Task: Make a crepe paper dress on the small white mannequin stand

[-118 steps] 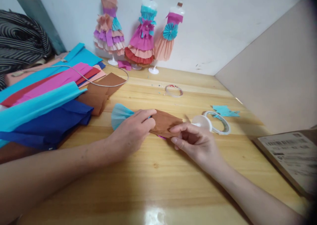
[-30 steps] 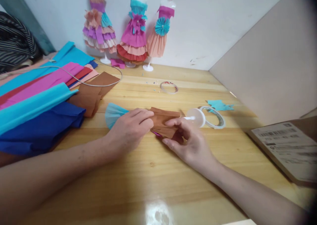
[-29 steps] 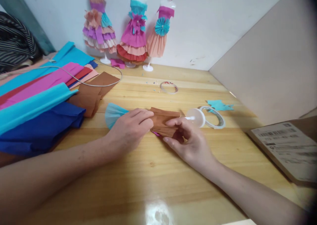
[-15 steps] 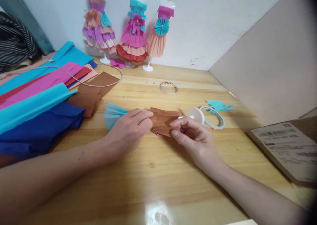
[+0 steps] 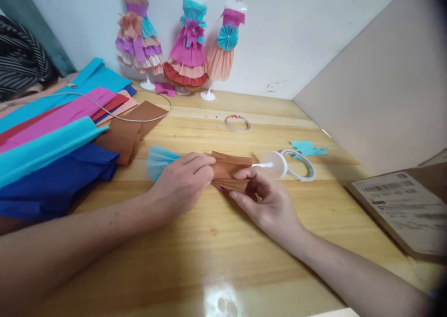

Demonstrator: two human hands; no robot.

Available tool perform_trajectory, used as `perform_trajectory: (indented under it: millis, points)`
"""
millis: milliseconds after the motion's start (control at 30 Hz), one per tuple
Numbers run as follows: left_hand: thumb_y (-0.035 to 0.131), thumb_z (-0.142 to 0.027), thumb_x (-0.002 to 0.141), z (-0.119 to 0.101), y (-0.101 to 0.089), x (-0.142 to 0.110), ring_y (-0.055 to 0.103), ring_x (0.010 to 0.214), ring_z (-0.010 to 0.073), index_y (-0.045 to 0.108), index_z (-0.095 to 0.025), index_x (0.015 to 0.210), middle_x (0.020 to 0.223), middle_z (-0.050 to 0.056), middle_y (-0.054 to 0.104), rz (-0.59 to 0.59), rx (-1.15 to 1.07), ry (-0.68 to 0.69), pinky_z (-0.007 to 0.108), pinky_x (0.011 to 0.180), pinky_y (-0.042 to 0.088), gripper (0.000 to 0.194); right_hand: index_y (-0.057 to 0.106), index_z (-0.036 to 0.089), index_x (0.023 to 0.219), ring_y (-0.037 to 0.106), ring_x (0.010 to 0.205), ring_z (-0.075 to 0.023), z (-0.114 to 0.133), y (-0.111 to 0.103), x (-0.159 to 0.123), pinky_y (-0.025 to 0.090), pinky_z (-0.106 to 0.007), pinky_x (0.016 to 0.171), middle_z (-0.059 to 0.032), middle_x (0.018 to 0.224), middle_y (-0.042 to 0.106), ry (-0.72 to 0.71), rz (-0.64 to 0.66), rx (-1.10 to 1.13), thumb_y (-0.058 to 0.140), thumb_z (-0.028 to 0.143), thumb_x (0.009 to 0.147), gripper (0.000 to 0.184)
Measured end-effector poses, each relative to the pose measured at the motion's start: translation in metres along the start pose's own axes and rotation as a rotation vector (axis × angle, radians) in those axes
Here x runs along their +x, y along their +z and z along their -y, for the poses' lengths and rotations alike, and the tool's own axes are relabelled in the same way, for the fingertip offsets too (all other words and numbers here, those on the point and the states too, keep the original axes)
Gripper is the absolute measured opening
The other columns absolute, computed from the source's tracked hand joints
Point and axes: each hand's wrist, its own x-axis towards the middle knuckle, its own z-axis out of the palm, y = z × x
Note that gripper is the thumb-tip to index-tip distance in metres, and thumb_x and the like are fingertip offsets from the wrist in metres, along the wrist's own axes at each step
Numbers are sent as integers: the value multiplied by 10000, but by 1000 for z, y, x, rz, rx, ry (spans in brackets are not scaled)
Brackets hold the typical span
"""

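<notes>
A small dress form lies on its side on the table, its white round stand (image 5: 277,164) toward the right. Brown crepe paper (image 5: 228,164) in pleats wraps its skirt part, and a sliver of magenta shows beneath. My left hand (image 5: 186,177) is closed around the middle of the form at the brown paper's left end. Fanned light blue crepe paper (image 5: 160,161) sticks out beyond that hand. My right hand (image 5: 267,193) has its thumb and fingers curled on the lower right part of the brown paper. What lies under the left fingers is hidden.
Three dressed forms (image 5: 186,51) stand along the wall. Folded crepe paper sheets (image 5: 56,131) are piled at left, with a grey cord (image 5: 139,120) across them. A tape roll (image 5: 300,165), blue scrap (image 5: 309,148), thin ring (image 5: 237,123) and tiny beads lie behind. A cardboard box (image 5: 401,210) sits right.
My right hand has slid left and slightly down along the brown paper, baring more of the white stand's stem. My left hand stays nearly where it was.
</notes>
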Motion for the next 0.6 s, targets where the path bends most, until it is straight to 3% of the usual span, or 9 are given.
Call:
perform_trajectory:
  millis: [167, 367, 467, 600]
  points:
    - [483, -64, 869, 0, -1, 1, 608, 1031, 179, 562, -156, 755, 1024, 90, 693, -5, -9, -7, 333, 949, 513, 166, 580, 215, 855, 481, 534, -104, -2, -3, 1, 390, -231, 484, 27, 662, 538, -50, -63, -51, 611, 182, 804, 69]
    - [485, -68, 870, 0, -1, 2, 624, 1010, 183, 562, -151, 744, 1016, 101, 702, -18, -3, -11, 333, 931, 526, 169, 603, 206, 866, 474, 510, -98, -3, 0, 3, 383, -222, 459, 28, 657, 561, -48, -59, -4, 646, 170, 765, 115]
    - [491, -71, 869, 0, -1, 1, 628, 1014, 185, 566, -149, 753, 1045, 104, 698, -14, -14, -25, 330, 930, 526, 159, 620, 201, 786, 500, 528, -103, -4, -1, 4, 406, -224, 479, 17, 654, 596, -44, -70, -5, 650, 174, 771, 43]
    - [473, -81, 884, 0, -2, 0, 622, 1033, 177, 561, -161, 753, 1053, 93, 696, 8, -27, -39, 344, 937, 522, 177, 621, 190, 697, 513, 525, -101, -1, -3, 6, 417, -214, 478, 15, 612, 606, -35, -59, 21, 659, 186, 772, 84]
